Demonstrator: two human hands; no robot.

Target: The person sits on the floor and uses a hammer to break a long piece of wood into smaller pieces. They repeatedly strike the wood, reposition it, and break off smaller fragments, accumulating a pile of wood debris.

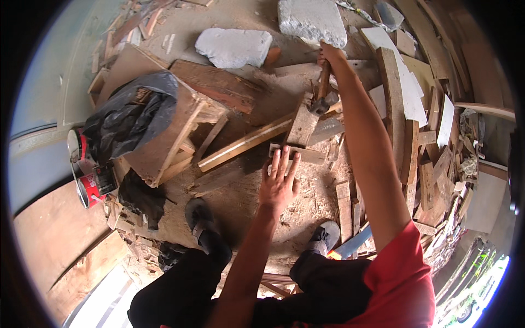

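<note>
My right hand (pixel 332 53) is wrapped round the wooden handle of a hammer (pixel 324 82), my arm stretched far forward. The hammer's dark metal head lies low over an upright-looking wooden board (pixel 302 123); whether it touches the wood I cannot tell. Across the near end of that board sits a short wooden piece (pixel 306 154). On this piece rest the fingertips of my left hand (pixel 278 180), its fingers stretched out and slightly apart. A few nail-like points stick up near the hammer head, too small to make out surely.
A wooden crate (pixel 156 136) with a black plastic bag (pixel 131 115) stands left, beside red cans (pixel 93 183). Two pale slabs (pixel 234 48) lie ahead. Planks and offcuts (pixel 391 87) pile up at right. A blue-bladed saw (pixel 353 244) lies near my right shoe (pixel 326 235).
</note>
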